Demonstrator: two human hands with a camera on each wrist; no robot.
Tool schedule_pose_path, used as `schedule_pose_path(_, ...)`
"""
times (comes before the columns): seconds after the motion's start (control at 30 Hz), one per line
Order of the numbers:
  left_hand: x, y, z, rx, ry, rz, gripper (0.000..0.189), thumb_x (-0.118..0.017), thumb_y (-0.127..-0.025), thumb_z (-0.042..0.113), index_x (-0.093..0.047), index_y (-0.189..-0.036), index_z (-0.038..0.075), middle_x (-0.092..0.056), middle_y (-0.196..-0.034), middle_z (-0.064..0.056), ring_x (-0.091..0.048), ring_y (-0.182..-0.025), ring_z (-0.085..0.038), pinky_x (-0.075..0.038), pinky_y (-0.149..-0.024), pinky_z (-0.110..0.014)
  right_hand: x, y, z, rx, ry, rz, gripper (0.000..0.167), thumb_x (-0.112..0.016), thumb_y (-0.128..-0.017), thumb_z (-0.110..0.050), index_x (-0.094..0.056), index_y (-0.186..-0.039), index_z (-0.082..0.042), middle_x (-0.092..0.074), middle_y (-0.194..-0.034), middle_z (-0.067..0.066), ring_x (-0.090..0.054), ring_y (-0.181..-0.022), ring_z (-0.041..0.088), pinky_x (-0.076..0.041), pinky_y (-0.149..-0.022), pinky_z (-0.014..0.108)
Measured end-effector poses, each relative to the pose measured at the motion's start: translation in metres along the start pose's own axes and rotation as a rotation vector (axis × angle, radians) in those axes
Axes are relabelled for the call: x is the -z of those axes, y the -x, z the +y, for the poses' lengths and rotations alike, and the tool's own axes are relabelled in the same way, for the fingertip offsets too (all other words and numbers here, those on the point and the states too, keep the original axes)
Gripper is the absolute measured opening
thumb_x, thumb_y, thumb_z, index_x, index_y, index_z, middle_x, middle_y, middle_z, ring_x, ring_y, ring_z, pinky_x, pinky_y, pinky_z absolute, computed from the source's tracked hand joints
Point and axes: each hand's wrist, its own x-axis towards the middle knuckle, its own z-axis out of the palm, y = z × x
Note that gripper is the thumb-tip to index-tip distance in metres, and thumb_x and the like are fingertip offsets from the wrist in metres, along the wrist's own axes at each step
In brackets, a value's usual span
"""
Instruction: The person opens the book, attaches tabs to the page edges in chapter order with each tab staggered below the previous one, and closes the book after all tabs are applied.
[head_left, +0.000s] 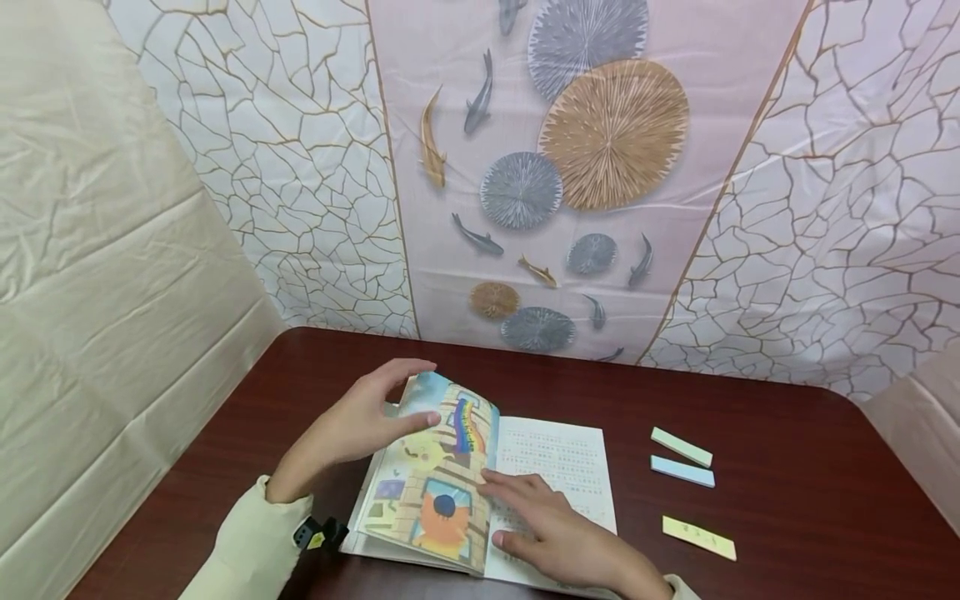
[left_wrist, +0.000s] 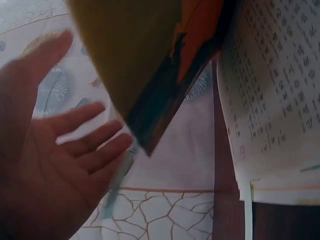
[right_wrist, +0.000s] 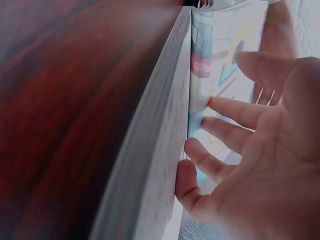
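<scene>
An open book [head_left: 558,454] lies on the table, with printed text on its right side. Its left side shows a colourful illustrated page [head_left: 438,462] with a rainbow, lifted and bowed. My left hand [head_left: 360,417] is at that page's upper left edge, thumb spread over the picture. In the left wrist view its fingers lie loosely extended beside the raised page [left_wrist: 145,55], and nothing is pinched. My right hand [head_left: 551,529] is over the text page, its fingertips at the illustrated page near the fold. The right wrist view shows those fingers slightly bent against the picture [right_wrist: 222,45].
To the book's right, a green paper strip [head_left: 681,447], a blue strip [head_left: 682,472] and a yellow strip [head_left: 699,537] with marks on it lie on the dark red table [head_left: 787,467]. A patterned cloth [head_left: 465,250] hangs behind the table. A pale strip [left_wrist: 248,215] extends from the book's edge.
</scene>
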Motion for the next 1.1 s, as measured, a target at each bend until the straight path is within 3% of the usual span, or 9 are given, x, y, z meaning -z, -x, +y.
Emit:
schedule_pose_path(0.13,-0.004,0.002,0.001,-0.03,-0.121,-0.218,0.079,-0.085,-0.09,0.042,-0.053,-0.155,0.01,-0.041,-0.165,-0.016,-0.044,-0.149,-0.039,-0.04,-0.117,-0.061,-0.003,0.0,0.002,0.012,0.031,-0.004,0.055,-0.056,-0.11,-0.038,-0.045,-0.161,-0.025,-0.034,-0.171,-0.004,-0.037,-0.146,0.028,-0.038,-0.1,0.059)
schedule_pose_path(0.27,-0.01,0.006,0.006,0.059,-0.164,-0.448,0.083,-0.084,-0.091,0.04,-0.047,-0.159,0.011,-0.03,-0.17,-0.019,-0.036,-0.154,-0.038,-0.039,-0.119,-0.058,-0.005,0.0,0.002,-0.003,0.05,-0.017,0.057,-0.056,-0.109,-0.041,-0.043,-0.163,-0.026,-0.033,-0.172,-0.006,-0.035,-0.146,0.027,-0.037,-0.099,0.062)
schedule_pose_path(0.37,-0.018,0.007,0.011,0.111,-0.188,-0.523,0.084,-0.084,-0.092,0.038,-0.044,-0.161,0.012,-0.026,-0.172,-0.018,-0.032,-0.156,-0.035,-0.04,-0.119,-0.054,-0.006,-0.001,0.002,-0.016,0.077,-0.028,0.059,-0.056,-0.109,-0.043,-0.04,-0.164,-0.028,-0.031,-0.172,-0.008,-0.034,-0.146,0.026,-0.037,-0.098,0.061)
schedule_pose_path(0.5,-0.035,0.006,0.015,0.102,-0.204,-0.549,0.087,-0.083,-0.092,0.042,-0.041,-0.163,0.014,-0.021,-0.174,-0.015,-0.026,-0.159,-0.034,-0.041,-0.118,-0.054,-0.007,-0.001,0.001,-0.019,0.11,-0.033,0.061,-0.055,-0.109,-0.046,-0.037,-0.165,-0.03,-0.03,-0.172,-0.009,-0.034,-0.146,0.025,-0.038,-0.096,0.058)
schedule_pose_path(0.7,-0.058,0.006,0.013,0.063,-0.23,-0.495,0.089,-0.082,-0.092,0.049,-0.041,-0.163,0.015,-0.017,-0.175,-0.012,-0.023,-0.16,-0.032,-0.043,-0.116,-0.053,-0.009,-0.002,0.0,-0.033,0.141,-0.032,0.062,-0.055,-0.108,-0.048,-0.037,-0.165,-0.033,-0.03,-0.172,-0.01,-0.032,-0.147,0.025,-0.038,-0.098,0.064)
schedule_pose_path(0.8,-0.065,0.007,0.013,0.068,-0.223,-0.476,0.093,-0.083,-0.09,0.049,-0.039,-0.164,0.014,-0.017,-0.175,-0.012,-0.025,-0.159,-0.032,-0.043,-0.117,-0.053,-0.01,-0.002,0.0,-0.044,0.157,-0.03,0.062,-0.056,-0.108,-0.048,-0.038,-0.165,-0.032,-0.031,-0.172,-0.011,-0.032,-0.147,0.024,-0.038,-0.099,0.066)
schedule_pose_path(1.1,-0.074,0.006,0.009,0.079,-0.182,-0.485,0.094,-0.085,-0.09,0.045,-0.038,-0.164,0.013,-0.019,-0.175,-0.011,-0.024,-0.16,-0.031,-0.042,-0.117,-0.054,-0.01,-0.002,0.001,-0.053,0.165,-0.033,0.063,-0.058,-0.107,-0.047,-0.038,-0.165,-0.032,-0.033,-0.171,-0.011,-0.032,-0.147,0.023,-0.038,-0.098,0.057)
